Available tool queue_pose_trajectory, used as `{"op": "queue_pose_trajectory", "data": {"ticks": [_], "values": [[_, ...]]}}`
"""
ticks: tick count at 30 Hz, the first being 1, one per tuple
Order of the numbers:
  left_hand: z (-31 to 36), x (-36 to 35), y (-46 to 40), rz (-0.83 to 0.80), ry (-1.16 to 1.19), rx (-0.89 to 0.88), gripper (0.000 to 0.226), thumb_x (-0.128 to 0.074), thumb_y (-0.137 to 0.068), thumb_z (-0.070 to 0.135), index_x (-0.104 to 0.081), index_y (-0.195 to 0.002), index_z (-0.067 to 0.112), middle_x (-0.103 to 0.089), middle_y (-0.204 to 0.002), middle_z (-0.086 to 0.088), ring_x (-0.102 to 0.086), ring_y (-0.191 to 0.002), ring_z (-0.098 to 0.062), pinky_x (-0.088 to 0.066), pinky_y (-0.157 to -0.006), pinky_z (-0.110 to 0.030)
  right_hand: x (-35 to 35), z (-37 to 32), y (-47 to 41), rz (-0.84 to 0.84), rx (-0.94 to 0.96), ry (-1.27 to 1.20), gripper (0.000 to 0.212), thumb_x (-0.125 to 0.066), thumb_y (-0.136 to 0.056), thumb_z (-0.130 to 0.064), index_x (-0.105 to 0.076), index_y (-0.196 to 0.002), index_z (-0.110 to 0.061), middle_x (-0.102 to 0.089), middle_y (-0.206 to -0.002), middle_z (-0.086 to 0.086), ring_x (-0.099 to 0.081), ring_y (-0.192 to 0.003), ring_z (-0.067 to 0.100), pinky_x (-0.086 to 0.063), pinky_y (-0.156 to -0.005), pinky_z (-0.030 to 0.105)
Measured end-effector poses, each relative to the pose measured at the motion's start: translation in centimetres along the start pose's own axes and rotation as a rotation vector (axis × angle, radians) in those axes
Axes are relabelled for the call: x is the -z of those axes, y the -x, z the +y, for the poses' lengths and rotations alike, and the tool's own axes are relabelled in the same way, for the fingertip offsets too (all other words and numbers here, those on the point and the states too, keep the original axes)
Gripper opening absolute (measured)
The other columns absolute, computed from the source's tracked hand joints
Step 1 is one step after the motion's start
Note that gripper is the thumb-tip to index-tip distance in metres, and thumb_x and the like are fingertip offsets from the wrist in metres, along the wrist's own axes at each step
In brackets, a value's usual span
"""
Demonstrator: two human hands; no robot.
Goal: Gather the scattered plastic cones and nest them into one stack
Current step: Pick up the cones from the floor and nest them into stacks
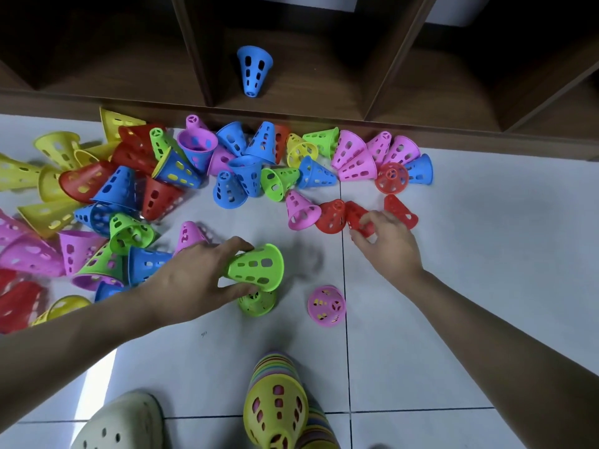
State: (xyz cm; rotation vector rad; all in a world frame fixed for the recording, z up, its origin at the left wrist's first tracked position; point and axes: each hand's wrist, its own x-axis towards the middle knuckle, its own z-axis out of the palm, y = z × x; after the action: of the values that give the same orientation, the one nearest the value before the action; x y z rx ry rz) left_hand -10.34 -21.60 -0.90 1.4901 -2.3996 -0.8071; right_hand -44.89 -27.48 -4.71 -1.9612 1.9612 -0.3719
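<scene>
Left hand (197,273): grips green cone (256,267) by its narrow end; lower it squarely over the second green cone (257,303) just beneath.
Right hand (385,241): pinches red cone (358,218) at fingertips; lift clear of neighbours.

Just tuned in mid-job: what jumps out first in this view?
A bright jumble of plastic cones sprawls over the white tile floor along the dark wooden shelf, with one blue cone alone inside a shelf compartment. The left hand holds a green cone mid-floor, while the right hand pinches a red cone. A tall nested stack, yellow on the outside, lies at bottom centre.
</scene>
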Motion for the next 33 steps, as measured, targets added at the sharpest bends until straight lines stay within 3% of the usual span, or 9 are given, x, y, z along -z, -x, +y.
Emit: {"op": "queue_pose_trajectory", "data": {"ticks": [2,4,9,13,17,20,23,29,33], "values": [[0.2,0.3,0.3,-0.005,0.014,0.005,0.063,-0.060,-0.077,0.074,-0.054,-0.124,0.031,-0.069,-0.084,0.011,-0.064,-0.072,-0.007,-0.053,-0.063,-0.034,0.0,-0.1,-0.6,-0.060,-0.055,0.072,0.038,-0.072,-0.086,-0.042,-0.062,-0.115,-0.019,-0.054,-0.117,0.003,-0.062,-0.091,0.027,-0.055,-0.075,0.039],[0.5,0.5,0.6,-0.002,0.035,0.033,0.064,-0.065,-0.075,0.071,-0.058,-0.122,0.029,-0.068,-0.085,0.011,-0.062,-0.070,-0.005,-0.053,-0.061,-0.032,-0.1,-0.2,-1.3,-0.137,-0.098,0.138,0.053,-0.072,-0.085,-0.047,-0.055,-0.126,-0.018,-0.046,-0.126,0.009,-0.062,-0.096,0.035,-0.055,-0.076,0.042],[0.5,1.3,1.2,0.016,0.059,0.028,0.066,-0.058,-0.074,0.075,-0.059,-0.121,0.029,-0.062,-0.076,0.015,-0.058,-0.068,-0.002,-0.049,-0.055,-0.025,0.1,-0.8,-2.5,-0.155,-0.119,0.258,0.057,-0.066,-0.085,-0.051,-0.051,-0.127,-0.015,-0.048,-0.122,0.011,-0.061,-0.098,0.037,-0.047,-0.072,0.038],[0.2,2.1,1.3,0.018,0.009,0.002,0.051,-0.066,-0.075,0.061,-0.063,-0.110,0.024,-0.056,-0.066,0.018,-0.056,-0.059,-0.001,-0.045,-0.051,-0.023,0.4,-1.6,-2.7,-0.226,-0.164,0.378,0.061,-0.056,-0.083,-0.058,-0.049,-0.122,-0.012,-0.054,-0.120,0.011,-0.061,-0.104,0.036,-0.042,-0.072,0.036],[-0.1,1.7,1.5,-0.114,-0.001,0.048,0.041,-0.065,-0.069,0.057,-0.064,-0.098,0.028,-0.064,-0.076,0.014,-0.061,-0.065,-0.005,-0.052,-0.059,-0.029,0.8,-2.0,-2.4,-0.371,-0.222,0.486,0.070,-0.047,-0.083,-0.067,-0.049,-0.125,-0.012,-0.060,-0.119,0.008,-0.062,-0.108,0.031,-0.042,-0.074,0.034],[-0.1,-0.1,1.7,-0.165,-0.066,0.059,0.037,-0.068,-0.073,0.053,-0.063,-0.100,0.028,-0.063,-0.078,0.014,-0.060,-0.067,-0.004,-0.051,-0.060,-0.025,1.0,-2.2,-1.7,-0.457,-0.262,0.507,0.077,-0.045,-0.081,-0.073,-0.046,-0.129,-0.012,-0.059,-0.123,0.007,-0.061,-0.110,0.030,-0.043,-0.075,0.034],[0.1,-1.9,1.6,-0.161,-0.114,0.037,0.040,-0.064,-0.080,0.055,-0.062,-0.111,0.029,-0.067,-0.089,0.011,-0.063,-0.077,-0.008,-0.052,-0.068,-0.026,1.1,-2.5,-0.8,-0.519,-0.228,0.521,0.068,-0.046,-0.079,-0.073,-0.047,-0.118,-0.016,-0.058,-0.117,0.003,-0.061,-0.104,0.028,-0.043,-0.073,0.034],[0.1,-4.0,0.7,-0.176,-0.286,-0.016,0.050,-0.063,-0.086,0.056,-0.057,-0.128,0.029,-0.071,-0.110,0.006,-0.068,-0.096,-0.023,-0.052,-0.082,-0.032,0.5,-2.9,1.7,-0.446,-0.249,0.385,0.064,-0.056,-0.078,-0.062,-0.044,-0.120,-0.016,-0.052,-0.097,0.000,-0.055,-0.088,0.029,-0.042,-0.072,0.035],[-0.4,-4.2,0.4,-0.139,-0.268,-0.043,0.052,-0.074,-0.079,0.057,-0.065,-0.122,0.029,-0.072,-0.090,0.008,-0.069,-0.077,-0.020,-0.047,-0.063,-0.026,0.1,-2.9,2.7,-0.375,-0.314,0.278,0.072,-0.063,-0.079,-0.054,-0.037,-0.131,-0.011,-0.059,-0.102,0.007,-0.062,-0.099,0.035,-0.043,-0.073,0.035]]}}
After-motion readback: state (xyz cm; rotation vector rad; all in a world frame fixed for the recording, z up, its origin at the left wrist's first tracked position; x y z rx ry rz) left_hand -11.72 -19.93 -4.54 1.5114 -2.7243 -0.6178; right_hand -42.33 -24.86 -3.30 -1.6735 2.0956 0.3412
